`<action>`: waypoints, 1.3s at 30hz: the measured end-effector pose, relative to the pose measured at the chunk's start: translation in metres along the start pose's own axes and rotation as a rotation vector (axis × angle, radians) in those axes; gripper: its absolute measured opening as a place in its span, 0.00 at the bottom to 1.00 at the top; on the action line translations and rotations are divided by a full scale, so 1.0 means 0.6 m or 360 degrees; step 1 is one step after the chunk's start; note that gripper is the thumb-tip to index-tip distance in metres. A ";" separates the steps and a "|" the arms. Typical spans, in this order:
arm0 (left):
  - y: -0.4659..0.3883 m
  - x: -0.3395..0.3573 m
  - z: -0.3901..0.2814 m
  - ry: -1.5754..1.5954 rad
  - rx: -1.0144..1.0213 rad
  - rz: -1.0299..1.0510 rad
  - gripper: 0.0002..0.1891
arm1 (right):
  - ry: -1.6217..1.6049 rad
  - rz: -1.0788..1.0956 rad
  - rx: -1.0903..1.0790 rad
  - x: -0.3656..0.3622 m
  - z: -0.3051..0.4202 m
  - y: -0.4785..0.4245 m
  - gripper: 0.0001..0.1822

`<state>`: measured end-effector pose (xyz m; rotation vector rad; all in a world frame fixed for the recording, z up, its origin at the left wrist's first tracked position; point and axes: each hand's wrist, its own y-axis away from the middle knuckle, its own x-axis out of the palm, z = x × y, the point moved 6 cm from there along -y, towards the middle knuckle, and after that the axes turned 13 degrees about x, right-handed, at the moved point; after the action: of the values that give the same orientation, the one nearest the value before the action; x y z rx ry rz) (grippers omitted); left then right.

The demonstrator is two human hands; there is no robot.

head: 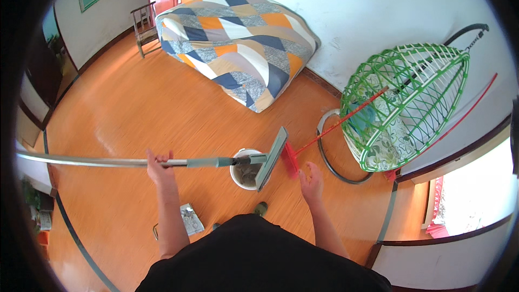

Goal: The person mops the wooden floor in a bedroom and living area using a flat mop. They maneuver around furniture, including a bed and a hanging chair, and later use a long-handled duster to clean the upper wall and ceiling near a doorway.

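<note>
A long-handled flat mop (97, 161) is held nearly level across my front, with my left hand (161, 169) closed around its metal pole. Its grey-green head (273, 159) is at the right end, over the right rim of a white bucket (234, 181). Inside the bucket is something greyish that I cannot make out. To the right of the mop head, my right hand (312, 183) is raised with fingers apart and nothing in it. Close beyond that hand is a red broom (289, 160), its handle sloping up across the front of a green hanging chair (421, 101).
A patterned cloth covers a large piece of furniture (239, 48) by the far wall. A small wooden chair (146, 34) is beside it. The hanging chair's ring base (323, 150) rests on the wood-look floor (121, 113). A flat printed item (192, 220) lies near my feet.
</note>
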<state>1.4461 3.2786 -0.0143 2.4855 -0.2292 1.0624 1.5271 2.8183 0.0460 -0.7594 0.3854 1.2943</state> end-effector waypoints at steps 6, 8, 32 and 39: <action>-0.013 -0.071 0.020 -0.0029 -0.0227 -0.0297 0.19 | -0.0639 0.0347 0.0398 0.014 -0.014 -0.043 0.29; -0.036 -0.101 0.037 0.0031 -0.0371 -0.0326 0.20 | -0.0928 0.0517 0.0522 0.032 -0.018 -0.042 0.32; 0.077 -0.140 0.426 0.0014 -0.1278 -0.0529 0.18 | -0.1794 0.1263 0.0885 -0.130 0.063 -0.159 0.14; 0.153 -0.160 0.422 -0.0378 -0.1411 -0.0226 0.25 | -0.1578 0.1424 0.0746 -0.109 0.072 -0.192 0.14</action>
<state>1.5157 3.0826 -0.2105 1.7671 -0.4669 0.4418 1.6137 2.7920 0.1520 0.5696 0.1811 2.1115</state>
